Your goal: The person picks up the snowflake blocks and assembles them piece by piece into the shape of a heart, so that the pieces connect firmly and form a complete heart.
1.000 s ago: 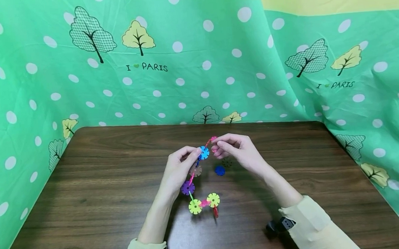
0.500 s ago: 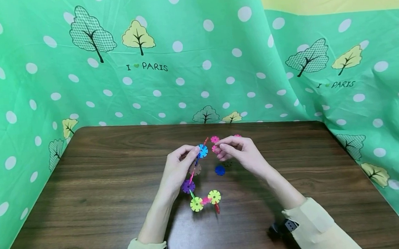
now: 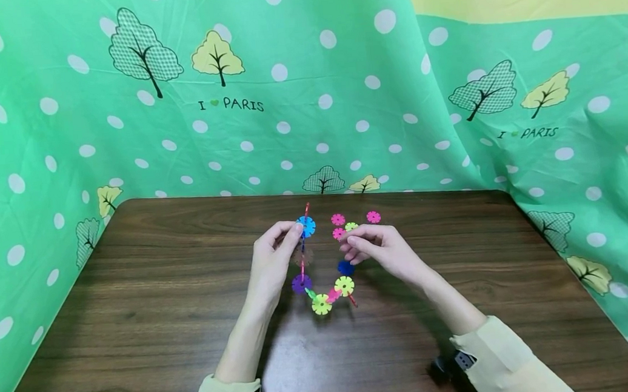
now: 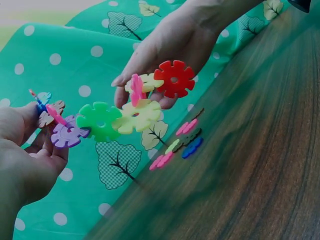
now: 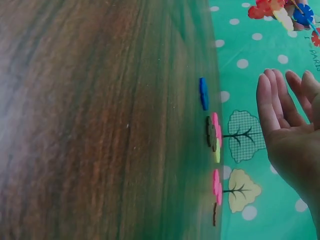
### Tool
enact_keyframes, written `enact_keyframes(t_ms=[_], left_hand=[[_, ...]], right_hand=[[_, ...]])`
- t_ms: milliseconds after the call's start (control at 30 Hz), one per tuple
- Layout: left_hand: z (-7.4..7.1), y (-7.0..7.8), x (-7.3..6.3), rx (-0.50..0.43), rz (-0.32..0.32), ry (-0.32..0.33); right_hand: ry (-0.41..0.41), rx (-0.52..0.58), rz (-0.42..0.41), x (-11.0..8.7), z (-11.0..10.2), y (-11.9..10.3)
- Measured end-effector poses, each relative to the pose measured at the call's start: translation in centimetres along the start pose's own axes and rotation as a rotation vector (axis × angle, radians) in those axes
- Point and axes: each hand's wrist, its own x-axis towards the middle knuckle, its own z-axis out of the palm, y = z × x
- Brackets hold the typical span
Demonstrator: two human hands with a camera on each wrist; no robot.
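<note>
My left hand (image 3: pixel 271 259) pinches a light-blue snowflake disc (image 3: pixel 307 225) near the top of a chain of slotted plastic discs. A red disc (image 3: pixel 307 208), seen edge-on, sticks up above it. Below hang brown, pink and purple (image 3: pixel 301 284) discs, then a green disc (image 4: pixel 98 121). The chain bends rightward through a yellow disc (image 3: pixel 321 305), a pink one and another yellow disc (image 3: pixel 344 286), ending in a red disc (image 4: pixel 175 79). My right hand (image 3: pixel 380 246) hovers to the right of the chain, holding nothing, its fingers loosely extended in the right wrist view.
Loose discs lie on the dark wooden table (image 3: pixel 164 328) beyond and below my right hand: several pink discs (image 3: pixel 373 217), a yellow-green disc (image 3: pixel 351 225), a blue disc (image 3: pixel 346 267) and dark brown ones (image 5: pixel 211 134). A green dotted cloth (image 3: pixel 267 150) hangs behind the table.
My left hand has moved slightly left and away from me, carrying the chain. The chain's lower end has swung right and up. The right hand has barely moved; more loose discs show beside it.
</note>
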Motion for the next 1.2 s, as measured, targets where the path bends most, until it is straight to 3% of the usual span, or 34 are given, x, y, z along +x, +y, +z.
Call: enact_keyframes(t_ms=[267,567,833,1200], left_hand=[[-0.1,0.1,0.1,-0.003,0.059,0.066],[-0.2,0.3,0.0,-0.013,0.086,0.074],[-0.3,0.2,0.1,-0.015,0.108,0.069],[-0.4,0.2,0.2,0.025,0.094,0.099]], right_hand=[[-0.055,-0.031,0.033,-0.6,-0.1,0.2],[-0.048,-0.056,0.16,-1.0,-0.3,0.2],[-0.021,0.007,0.264,-1.0,-0.5,0.1],[-0.035,0.054,0.275,-1.2,-0.1,0.0]])
